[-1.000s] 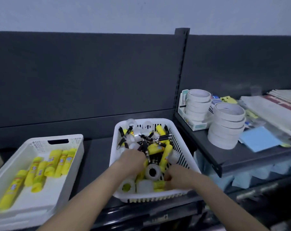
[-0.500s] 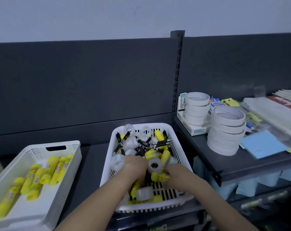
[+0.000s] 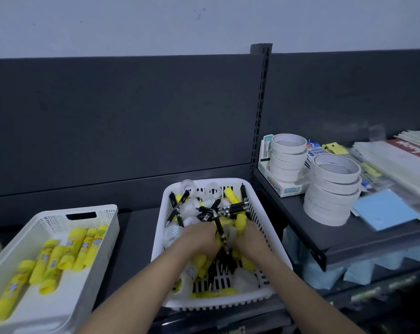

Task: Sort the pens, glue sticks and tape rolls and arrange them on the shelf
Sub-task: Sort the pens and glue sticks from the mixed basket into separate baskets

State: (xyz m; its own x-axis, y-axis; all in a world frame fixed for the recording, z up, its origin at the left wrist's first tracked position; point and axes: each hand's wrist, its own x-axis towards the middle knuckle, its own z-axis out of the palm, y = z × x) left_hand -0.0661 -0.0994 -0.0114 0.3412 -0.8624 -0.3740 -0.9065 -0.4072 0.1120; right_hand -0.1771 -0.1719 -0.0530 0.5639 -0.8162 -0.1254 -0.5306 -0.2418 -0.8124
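Sorting step: left hand (image 3: 197, 239), right hand (image 3: 248, 238) deep in basket (image 3: 216, 304) of pens (image 3: 235, 207), glue sticks (image 3: 231, 195), tape rolls (image 3: 212, 190). Both grips buried in pile, cannot tell. Next probably: lift glue sticks across to left tray (image 3: 105, 215).

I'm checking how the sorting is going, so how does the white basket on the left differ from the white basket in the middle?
The left basket holds only yellow glue sticks, lying roughly side by side; the middle basket holds a jumble of pens, glue sticks and clear tape rolls. The left hand and right hand reach into the middle basket, neither into the left basket. Both are white plastic.
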